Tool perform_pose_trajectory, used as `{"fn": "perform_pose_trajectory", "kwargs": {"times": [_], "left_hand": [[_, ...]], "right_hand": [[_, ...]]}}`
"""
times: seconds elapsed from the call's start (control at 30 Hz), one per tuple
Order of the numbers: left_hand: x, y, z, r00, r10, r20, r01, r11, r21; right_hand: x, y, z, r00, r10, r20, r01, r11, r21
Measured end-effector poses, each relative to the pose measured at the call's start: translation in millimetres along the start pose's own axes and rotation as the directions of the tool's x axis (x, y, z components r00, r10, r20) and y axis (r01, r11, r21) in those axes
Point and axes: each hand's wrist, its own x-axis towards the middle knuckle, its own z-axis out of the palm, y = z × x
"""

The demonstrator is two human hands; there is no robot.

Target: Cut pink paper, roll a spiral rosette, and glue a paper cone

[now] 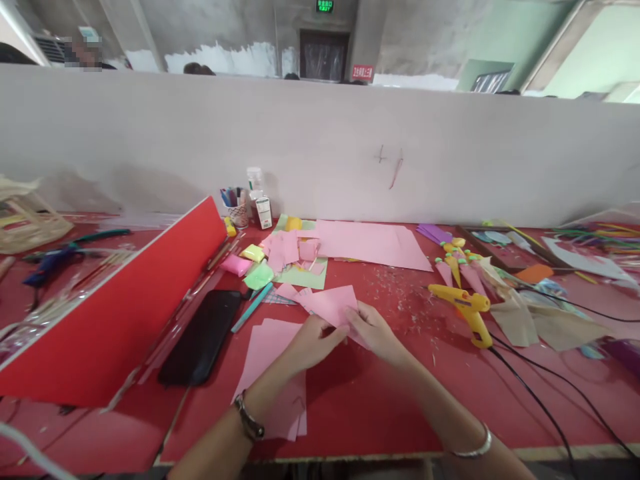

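Beyond, a green "EXIT" sign (325, 6); nearer, handheld pink paper (333, 305).

A craft workshop is being revealed here, given away by glue gun (467, 308), pink paper (331, 304), littered red tabletop (380, 413).

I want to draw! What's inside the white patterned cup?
Blue and dark pens or markers stick up from the white patterned cup; its wall hides their lower ends and the bottom.

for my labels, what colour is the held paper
The paper is pink, clearest in the head view.
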Motion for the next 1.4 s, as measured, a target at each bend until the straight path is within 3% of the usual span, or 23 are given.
{"fn": "perform_pose_trajectory", "kwargs": {"times": [0.1,0.23,0.37,0.5,0.57,0.67,0.87,1.07,1.2,1.4], "left_hand": [[0,1,-1,0.999,-0.026,0.024,0.027,1.000,-0.013],[-5,3,-5,1.000,-0.029,0.006,0.029,1.000,-0.008],[-13,2,-4,0.992,-0.012,0.129,-0.014,0.979,0.202],[-16,-1,-1,0.972,0.062,0.227,-0.151,0.906,0.396],[-15,-3,-1,0.967,0.089,0.239,-0.188,0.881,0.434],[-13,-4,0,0.958,0.114,0.263,-0.229,0.855,0.466],[-13,-6,0,0.957,0.109,0.268,-0.237,0.826,0.512],[-14,-7,0,0.956,0.169,0.241,-0.274,0.807,0.523],[-14,-5,0,0.947,0.132,0.294,-0.273,0.812,0.515],[-14,-4,0,0.949,0.088,0.303,-0.243,0.818,0.521]], "right_hand": [[-1,-5,-4,0.998,-0.011,0.063,0.011,1.000,-0.009],[-1,-9,-10,0.999,-0.019,-0.026,0.017,0.997,-0.077],[1,-5,-15,0.995,-0.055,-0.086,0.043,0.990,-0.134],[5,6,-18,0.995,-0.009,-0.096,-0.013,0.972,-0.233],[9,10,-20,0.993,-0.032,-0.112,-0.023,0.889,-0.457],[22,12,-28,0.987,-0.115,-0.117,-0.013,0.656,-0.755],[62,11,-46,0.980,-0.107,-0.170,-0.100,0.476,-0.874],[83,10,-43,0.970,-0.066,-0.233,-0.194,0.364,-0.911],[87,8,-43,0.952,-0.052,-0.303,-0.272,0.316,-0.909],[96,1,-55,0.916,-0.058,-0.398,-0.360,0.323,-0.875]]}}
